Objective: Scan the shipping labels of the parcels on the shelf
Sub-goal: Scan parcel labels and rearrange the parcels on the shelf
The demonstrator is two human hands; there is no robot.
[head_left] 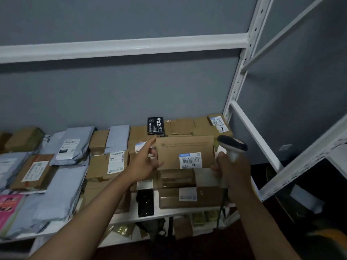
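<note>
Against a grey wall, a white metal shelf [142,215] carried our parcels. We held a flat brown cardboard box [185,152] upright above the right-hand stack, its white barcode label [190,160] facing us. Our left hand [145,162] gripped its left edge; our right hand [231,168] clasped a grey-white handheld scanner [232,145], fingers touching the box's right edge. Grey plastic mailers [62,184] lay to the left.

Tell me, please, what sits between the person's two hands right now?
In the head view, a cardboard parcel with a barcode label sits between the left hand and right hand.
</note>
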